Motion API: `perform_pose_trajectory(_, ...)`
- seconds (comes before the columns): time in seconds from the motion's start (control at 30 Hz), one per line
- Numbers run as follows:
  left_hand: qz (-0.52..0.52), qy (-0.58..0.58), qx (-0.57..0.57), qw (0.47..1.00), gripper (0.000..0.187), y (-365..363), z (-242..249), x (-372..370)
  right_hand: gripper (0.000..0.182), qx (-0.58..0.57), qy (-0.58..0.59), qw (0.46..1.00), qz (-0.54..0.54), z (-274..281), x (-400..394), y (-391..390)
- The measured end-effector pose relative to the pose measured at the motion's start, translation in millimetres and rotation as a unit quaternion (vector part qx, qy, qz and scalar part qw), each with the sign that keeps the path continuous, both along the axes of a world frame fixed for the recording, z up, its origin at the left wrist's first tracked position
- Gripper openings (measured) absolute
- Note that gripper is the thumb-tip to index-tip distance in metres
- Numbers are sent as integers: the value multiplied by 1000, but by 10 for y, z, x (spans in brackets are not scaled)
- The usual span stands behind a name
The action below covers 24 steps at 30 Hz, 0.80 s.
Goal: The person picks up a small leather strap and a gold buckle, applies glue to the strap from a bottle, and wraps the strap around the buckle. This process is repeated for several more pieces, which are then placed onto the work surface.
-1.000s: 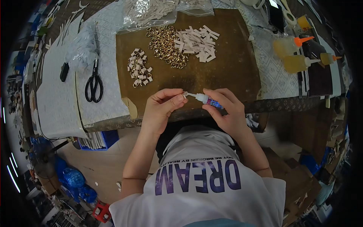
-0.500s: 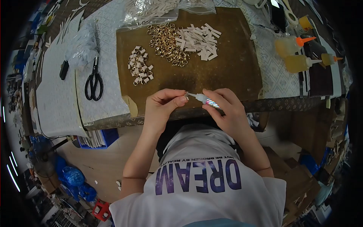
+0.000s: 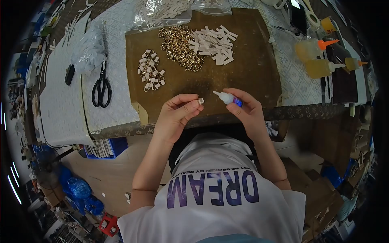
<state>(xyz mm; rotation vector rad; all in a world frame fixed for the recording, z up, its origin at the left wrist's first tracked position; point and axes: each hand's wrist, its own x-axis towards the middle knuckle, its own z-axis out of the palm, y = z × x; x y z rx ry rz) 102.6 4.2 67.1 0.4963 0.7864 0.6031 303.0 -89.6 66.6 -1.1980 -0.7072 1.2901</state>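
My left hand (image 3: 181, 113) pinches a small white strip piece (image 3: 201, 101) between thumb and index finger, over the near edge of the brown mat (image 3: 243, 48). To its right, my right hand (image 3: 248, 110) is wrapped round a small glue bottle (image 3: 229, 98), whose white nozzle points up and left, apart from the piece. Farther up the mat lie a pile of gold rings (image 3: 182, 48) and a pile of loose white strips (image 3: 214, 43). Rings fitted with folded strips (image 3: 150, 71) form a smaller pile on the left.
Black scissors (image 3: 101, 89) and a black-handled tool (image 3: 69, 75) lie left of the mat. Bags of white strips (image 3: 162, 12) stand at the back. Yellowish glue bottles (image 3: 318, 68), a dark phone (image 3: 298, 18) and a tape roll (image 3: 312, 18) are on the right.
The glue bottle's nozzle has come away from the white piece. My right hand has moved right and tilted the bottle upward, while my left hand has barely moved.
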Motion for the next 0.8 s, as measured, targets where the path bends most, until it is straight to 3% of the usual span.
perform_pose_trajectory(0.1, -4, 6, 18, 1000, 19, -1, -19, 7, 32, 4, 51, 998, -39, -58, 100, 5)
perform_pose_trajectory(0.23, -9, 25, 41, 999, 15, -6, 3, 28, 33, 51, 35, 990, -124, -176, 264, 74)
perform_pose_trajectory(0.4, -15, 45, 57, 997, 15, -9, 1, 40, 32, 106, -196, 949, -225, -296, 477, 200)
perform_pose_trajectory(0.7, -26, 58, 60, 996, 15, -15, -36, 55, 28, 138, -272, 925, -226, -428, 487, 200)
perform_pose_trajectory(0.8, -33, 62, 64, 996, 13, -15, -42, 51, 27, 143, -243, 930, -237, -444, 471, 216)
